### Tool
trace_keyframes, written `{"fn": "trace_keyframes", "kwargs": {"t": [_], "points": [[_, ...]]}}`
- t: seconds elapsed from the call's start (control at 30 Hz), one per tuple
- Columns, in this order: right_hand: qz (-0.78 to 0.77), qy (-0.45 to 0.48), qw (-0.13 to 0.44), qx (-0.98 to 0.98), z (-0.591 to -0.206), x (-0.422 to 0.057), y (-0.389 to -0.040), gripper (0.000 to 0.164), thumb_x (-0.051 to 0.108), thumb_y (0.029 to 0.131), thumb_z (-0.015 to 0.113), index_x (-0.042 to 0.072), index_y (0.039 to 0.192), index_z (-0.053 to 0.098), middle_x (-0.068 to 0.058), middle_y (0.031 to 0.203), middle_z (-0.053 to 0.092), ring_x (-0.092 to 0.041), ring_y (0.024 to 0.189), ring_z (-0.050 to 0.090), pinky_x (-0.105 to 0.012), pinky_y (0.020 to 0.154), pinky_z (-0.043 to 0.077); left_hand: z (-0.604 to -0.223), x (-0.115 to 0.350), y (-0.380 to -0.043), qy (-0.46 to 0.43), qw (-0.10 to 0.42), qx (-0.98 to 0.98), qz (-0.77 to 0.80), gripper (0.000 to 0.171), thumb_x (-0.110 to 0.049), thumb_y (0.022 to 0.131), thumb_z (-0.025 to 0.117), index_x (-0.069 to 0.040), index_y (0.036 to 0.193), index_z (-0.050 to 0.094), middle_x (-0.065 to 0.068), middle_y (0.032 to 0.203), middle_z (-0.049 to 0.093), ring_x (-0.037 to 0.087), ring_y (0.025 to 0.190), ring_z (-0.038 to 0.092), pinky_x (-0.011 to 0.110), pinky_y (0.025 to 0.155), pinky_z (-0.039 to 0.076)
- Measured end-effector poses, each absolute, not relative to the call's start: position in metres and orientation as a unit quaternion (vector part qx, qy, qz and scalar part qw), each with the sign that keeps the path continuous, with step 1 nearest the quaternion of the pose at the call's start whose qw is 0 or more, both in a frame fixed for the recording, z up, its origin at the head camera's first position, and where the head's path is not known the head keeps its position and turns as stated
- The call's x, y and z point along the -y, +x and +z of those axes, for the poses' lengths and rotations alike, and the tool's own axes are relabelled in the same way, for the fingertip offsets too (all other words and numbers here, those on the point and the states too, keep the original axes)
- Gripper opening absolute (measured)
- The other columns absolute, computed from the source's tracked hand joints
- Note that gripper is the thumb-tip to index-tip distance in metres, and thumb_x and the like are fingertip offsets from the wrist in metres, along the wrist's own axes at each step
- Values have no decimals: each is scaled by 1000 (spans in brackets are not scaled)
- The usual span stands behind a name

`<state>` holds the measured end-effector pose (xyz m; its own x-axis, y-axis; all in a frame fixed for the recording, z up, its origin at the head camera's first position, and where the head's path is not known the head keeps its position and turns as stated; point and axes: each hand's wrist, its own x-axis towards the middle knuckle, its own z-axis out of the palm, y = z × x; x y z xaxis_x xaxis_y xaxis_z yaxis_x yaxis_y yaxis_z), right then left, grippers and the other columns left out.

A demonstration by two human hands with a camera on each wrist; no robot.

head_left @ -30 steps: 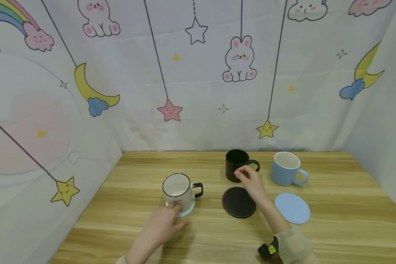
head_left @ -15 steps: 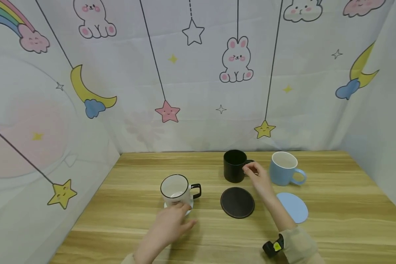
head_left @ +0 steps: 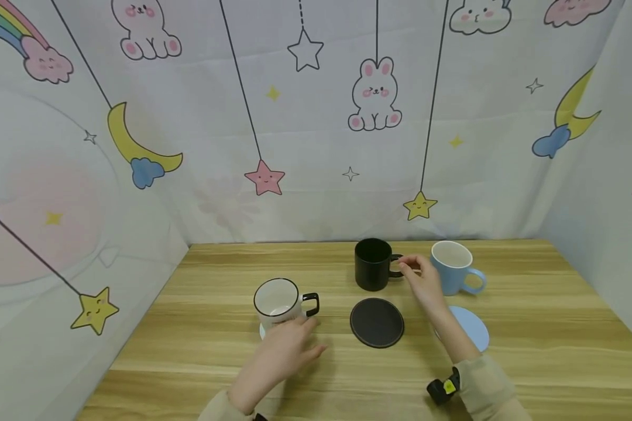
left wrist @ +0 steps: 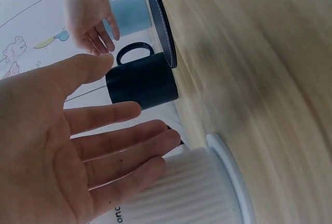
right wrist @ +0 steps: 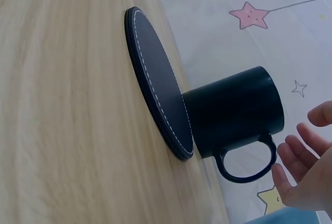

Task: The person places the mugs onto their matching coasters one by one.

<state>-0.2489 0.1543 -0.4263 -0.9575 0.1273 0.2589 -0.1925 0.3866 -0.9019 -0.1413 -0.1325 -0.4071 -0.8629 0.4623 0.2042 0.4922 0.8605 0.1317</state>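
Observation:
In the head view my left hand [head_left: 281,348] is in front of the white ribbed mug [head_left: 275,301], which stands on a pale coaster [left wrist: 228,169]. Seen from the left wrist, its fingers are extended beside the mug and grip nothing; whether they touch it I cannot tell. My right hand [head_left: 425,283] is at the handle of the black mug [head_left: 372,269]. From the right wrist, its loosely bent fingers lie close by the handle, not wrapped around it. The black mug is upright behind a round black stitched coaster [head_left: 377,323].
A light blue mug [head_left: 449,266] stands right of the black one, just behind my right hand. In front of it lies a blue coaster [head_left: 474,330], partly covered by my right forearm. A printed curtain [head_left: 316,216] closes off the wooden table's [head_left: 358,386] back.
My right hand has moved right, from the front of the black mug to its handle. The left hand has shifted right along the white mug's front. The mugs stay in place.

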Motion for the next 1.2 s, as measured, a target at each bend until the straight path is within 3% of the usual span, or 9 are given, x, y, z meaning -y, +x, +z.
{"fn": "trace_keyframes", "kwargs": {"t": [0.3, 0.47, 0.63, 0.73, 0.93, 1.2], "points": [[545, 34, 142, 825, -427, -160, -256, 25, 12, 96, 55, -3, 117, 57, -18, 117, 59, -17, 103, 53, -11, 80, 41, -412, 122, -152, -268, 97, 954, -89, 45, -39, 84, 71, -13, 119, 62, 0, 95, 67, 14, 76, 66, 28, 60, 51], [536, 38, 135, 833, -428, -161, -261, 29, 13, 97, 54, -4, 120, 55, -20, 120, 57, -27, 111, 54, -14, 84, 42, -412, 117, -155, -271, 92, 953, -99, 48, -37, 85, 70, -12, 124, 60, 1, 101, 67, 14, 77, 65, 28, 61, 51], [553, 33, 140, 821, -430, -160, -265, 30, 11, 97, 53, -5, 122, 53, -21, 123, 55, -28, 112, 52, -12, 84, 40, -413, 113, -158, -270, 83, 953, -109, 50, -38, 87, 68, -13, 129, 57, 1, 108, 67, 14, 79, 65, 27, 61, 51], [560, 32, 142, 816, -432, -159, -267, 32, 11, 97, 53, -6, 124, 52, -20, 125, 51, -27, 116, 49, -17, 90, 42, -414, 110, -161, -275, 80, 951, -116, 52, -37, 87, 68, -13, 132, 55, 1, 113, 66, 16, 86, 67, 29, 64, 53], [561, 41, 132, 816, -436, -158, -274, 35, 12, 98, 52, -5, 128, 49, -21, 130, 45, -33, 123, 45, -43, 102, 40, -417, 103, -168, -284, 63, 949, -120, 56, -38, 88, 68, -13, 135, 53, 3, 123, 64, 20, 102, 66, 33, 76, 56], [548, 51, 111, 828, -434, -157, -281, 36, 15, 99, 50, -4, 130, 48, -24, 130, 53, -35, 119, 50, -41, 98, 44, -423, 94, -179, -284, 27, 950, -125, 62, -40, 87, 68, -13, 140, 48, 5, 135, 57, 23, 120, 59, 41, 90, 54]]}}
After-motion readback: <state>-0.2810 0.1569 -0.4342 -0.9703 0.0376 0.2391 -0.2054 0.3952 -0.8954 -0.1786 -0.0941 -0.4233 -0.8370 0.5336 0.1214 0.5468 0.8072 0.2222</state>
